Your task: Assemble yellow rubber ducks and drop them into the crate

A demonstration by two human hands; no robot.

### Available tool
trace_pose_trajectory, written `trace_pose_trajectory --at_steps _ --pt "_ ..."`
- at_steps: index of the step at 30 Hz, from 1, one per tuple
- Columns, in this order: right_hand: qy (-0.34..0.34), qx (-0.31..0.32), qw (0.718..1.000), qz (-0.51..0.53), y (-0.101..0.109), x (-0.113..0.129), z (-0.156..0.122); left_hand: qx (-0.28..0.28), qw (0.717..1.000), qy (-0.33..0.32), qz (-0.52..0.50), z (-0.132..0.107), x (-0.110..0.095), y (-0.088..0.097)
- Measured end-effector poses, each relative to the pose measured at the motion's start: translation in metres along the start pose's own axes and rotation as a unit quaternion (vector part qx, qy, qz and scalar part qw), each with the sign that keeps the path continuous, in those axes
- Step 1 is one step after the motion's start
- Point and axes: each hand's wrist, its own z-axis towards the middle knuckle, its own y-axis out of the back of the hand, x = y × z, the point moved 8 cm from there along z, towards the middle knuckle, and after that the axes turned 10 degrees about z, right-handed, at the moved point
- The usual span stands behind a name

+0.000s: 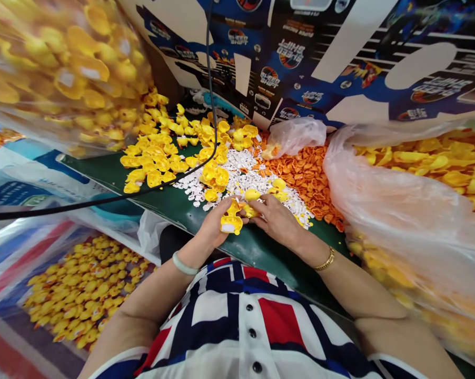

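Observation:
My left hand (214,225) is closed on a yellow plastic duck half-shell (231,217), its hollow inside facing up and a white patch at its lower end. Close beside it, my right hand (276,218) pinches another yellow duck piece (250,211) between thumb and fingers. The two pieces nearly meet; whether they touch I cannot tell. Just beyond my fingers lies a rounded yellow piece (252,194). Behind the hands spread small white pieces (241,171) with dark marks, and to their right a heap of orange beak-like pieces (306,171).
Yellow half-shells (154,152) are piled on the green table (174,205). A black cable (103,202) crosses above it. Clear bags of yellow parts stand left (75,79) and right (411,210). A printed cardboard sheet (300,58) rises behind. Yellow ducks (83,289) fill a striped bag below left.

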Motion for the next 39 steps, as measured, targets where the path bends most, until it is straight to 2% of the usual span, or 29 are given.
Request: trace_pose_trajectory --at_steps 3,7,10,13,17,20,25,30,33,36,39 --pt "0.039 -0.02 0.998 0.034 0.008 0.002 -0.001 0.023 1.0 0.011 -0.01 -0.002 0.001 -0.004" --pt "0.065 0.023 0.989 0.129 0.011 -0.008 0.001 0.033 0.999 0.023 -0.002 -0.005 0.0 -0.003" --pt "0.063 -0.023 0.986 0.153 0.03 -0.014 0.007 0.002 0.999 0.05 0.016 -0.003 0.002 0.005" --pt "0.085 -0.062 0.98 0.167 0.043 0.001 0.013 -0.016 0.997 0.072 0.017 0.002 0.006 0.009" --pt "0.15 -0.028 0.973 0.175 0.032 0.043 0.019 -0.016 0.998 0.052 -0.016 0.008 0.008 0.002" --pt "0.163 0.006 0.975 0.148 0.019 0.059 0.024 -0.037 0.998 0.039 -0.04 0.01 0.009 0.001" --pt "0.168 0.048 0.974 0.143 0.007 0.059 0.032 -0.054 0.996 0.041 -0.054 0.01 0.015 0.005" --pt "0.149 0.083 0.97 0.171 0.007 0.051 0.035 -0.052 0.998 0.0 -0.023 0.009 0.01 0.005" --pt "0.162 0.096 0.971 0.144 0.008 0.054 0.032 -0.024 0.999 0.023 -0.025 0.006 0.008 -0.002" --pt "0.185 0.094 0.972 0.106 0.005 0.059 0.026 -0.025 0.998 0.062 -0.023 0.003 0.01 -0.004" --pt "0.175 0.075 0.976 0.107 0.0 0.054 0.02 -0.02 0.998 0.06 -0.004 0.001 0.011 -0.003"
